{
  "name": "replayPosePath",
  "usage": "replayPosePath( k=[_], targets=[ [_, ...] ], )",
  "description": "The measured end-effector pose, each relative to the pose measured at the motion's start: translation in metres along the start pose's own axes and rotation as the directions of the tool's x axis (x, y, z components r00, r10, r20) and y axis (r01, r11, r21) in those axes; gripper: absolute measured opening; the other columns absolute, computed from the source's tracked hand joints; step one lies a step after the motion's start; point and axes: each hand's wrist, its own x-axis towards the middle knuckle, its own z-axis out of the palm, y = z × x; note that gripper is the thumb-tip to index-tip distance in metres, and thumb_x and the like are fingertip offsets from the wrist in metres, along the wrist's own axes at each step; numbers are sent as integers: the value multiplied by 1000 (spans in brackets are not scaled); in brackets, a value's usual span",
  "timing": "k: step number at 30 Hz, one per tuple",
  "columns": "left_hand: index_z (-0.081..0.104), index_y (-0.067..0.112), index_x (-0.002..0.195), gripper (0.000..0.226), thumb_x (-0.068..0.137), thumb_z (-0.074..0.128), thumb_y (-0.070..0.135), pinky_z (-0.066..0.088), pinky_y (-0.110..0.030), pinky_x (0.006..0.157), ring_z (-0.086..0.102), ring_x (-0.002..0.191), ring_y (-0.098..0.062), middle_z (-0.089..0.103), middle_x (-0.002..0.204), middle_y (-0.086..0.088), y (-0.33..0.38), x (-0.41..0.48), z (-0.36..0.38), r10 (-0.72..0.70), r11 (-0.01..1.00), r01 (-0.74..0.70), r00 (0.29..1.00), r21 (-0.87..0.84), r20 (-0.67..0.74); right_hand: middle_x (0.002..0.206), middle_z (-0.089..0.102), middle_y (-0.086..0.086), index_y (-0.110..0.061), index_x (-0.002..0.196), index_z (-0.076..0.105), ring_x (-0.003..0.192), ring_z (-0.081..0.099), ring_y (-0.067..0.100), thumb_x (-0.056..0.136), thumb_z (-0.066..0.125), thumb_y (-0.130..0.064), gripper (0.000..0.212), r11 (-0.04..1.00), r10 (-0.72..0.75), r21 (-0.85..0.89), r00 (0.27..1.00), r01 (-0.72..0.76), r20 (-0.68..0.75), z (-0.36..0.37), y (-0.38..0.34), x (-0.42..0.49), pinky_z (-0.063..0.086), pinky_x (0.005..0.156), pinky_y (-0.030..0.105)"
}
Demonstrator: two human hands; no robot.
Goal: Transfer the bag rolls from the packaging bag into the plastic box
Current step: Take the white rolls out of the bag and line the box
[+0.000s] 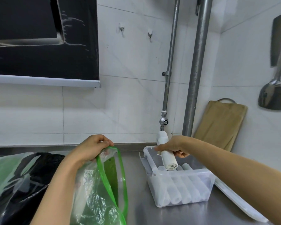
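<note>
The right hand (pixel 172 146) is closed around one white roll (pixel 166 153) and holds it tilted above the box (pixel 208 176), with the lower end of the roll pointing down into it. The box stands on the steel counter (pixel 177 215), and several rolls (pixel 182 192) already lie in it side by side, filling the bottom layer. The left hand (pixel 91 148) pinches the green rim of the bag (pixel 104 184) and keeps its mouth lifted; I cannot tell if more rolls are left inside, because the plastic is wrinkled and shiny.

The risks, as I judge them:

- The held roll comes in at an angle. If it is let go like this, it may land across the lower rolls and not in a groove between them, and then it can roll or stand crooked.
- The outer sheet at the roll's lower end looks a little loose (it shows a flat flap), so it could unwind when dropped.
- The box is light and translucent; a push on its wall may slide it on the smooth steel.
- The bag hangs only from the fingers, so a slack grip would let it collapse.
</note>
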Motion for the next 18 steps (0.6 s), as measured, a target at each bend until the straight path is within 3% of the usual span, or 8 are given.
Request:
replayPosePath(
  k=[6,10,14,16,18],
  targets=[
    [65,13,93,20,96,46,16,29,-17,40,43,55,-11,59,68,4,1,1,2,-9,1000,9,1000,-10,-1,68,44,1,-14,87,51,51,34,11,62,74,-65,61,998,59,-21,996,-57,73,13,9,12,29,48,19],
    [65,15,89,20,96,47,16,30,-18,40,44,54,-11,59,67,1,0,1,1,-17,1000,17,1000,-23,0,63,36,1,-16,78,45,52,29,12,70,65,-68,57,998,62,-39,991,-58,120,21,10,10,27,49,19],
    [66,13,93,20,96,46,15,30,-14,36,44,50,-9,59,66,2,1,0,1,-20,999,20,1000,-32,-3,65,40,1,-15,73,45,55,33,13,76,56,-69,56,998,63,-37,988,-58,143,27,11,5,30,52,21],
    [66,12,96,21,96,46,16,32,-18,41,45,52,-10,59,67,2,2,-1,1,-25,999,25,1000,-37,4,78,49,2,-12,84,52,68,42,15,79,53,-68,56,998,45,-48,991,-39,125,30,13,6,37,63,23],
    [66,12,96,21,96,45,16,32,-21,45,46,54,-10,59,69,3,3,-2,1,-26,999,26,1000,-40,4,100,56,5,-9,111,56,86,49,19,82,50,-66,64,997,29,-70,993,-21,117,35,15,8,42,79,27]
  ],
)
